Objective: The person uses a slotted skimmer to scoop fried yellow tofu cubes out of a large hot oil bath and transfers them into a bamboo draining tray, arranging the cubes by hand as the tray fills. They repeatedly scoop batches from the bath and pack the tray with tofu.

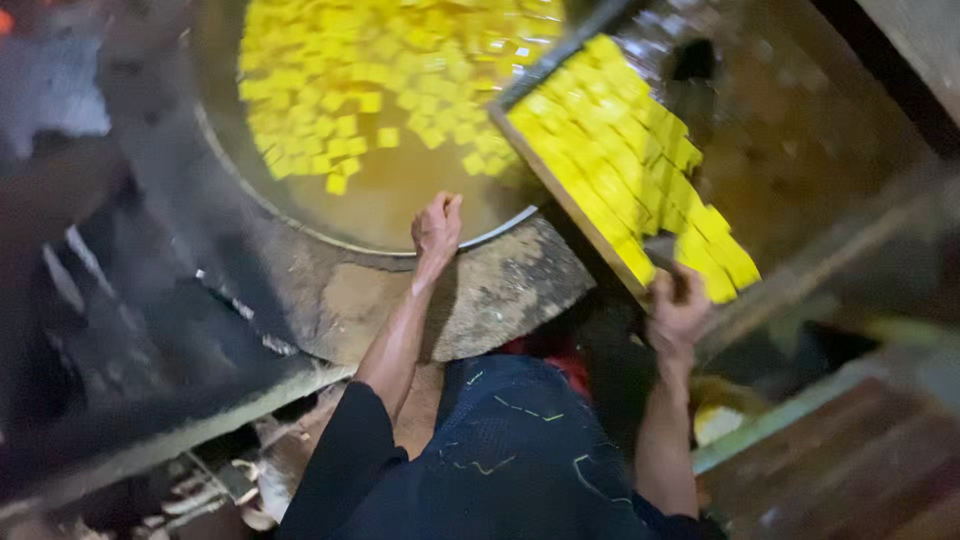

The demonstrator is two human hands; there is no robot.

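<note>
A big round metal pan (330,238) holds yellowish liquid with several yellow cubes (340,90) floating in it. It sits in a rough stone or clay stove top (500,295). My left hand (437,228) is closed in a fist at the pan's near rim, and nothing shows in it. My right hand (677,308) grips the near corner of a wooden tray (560,190). The tray is tilted over the pan's right edge and carries rows of yellow cubes (630,160).
Dark, sooty ledges (150,420) run along the left. A wooden plank floor (860,470) lies at the lower right with a greenish edge strip (770,420). My dark blue clothing (510,460) fills the bottom centre.
</note>
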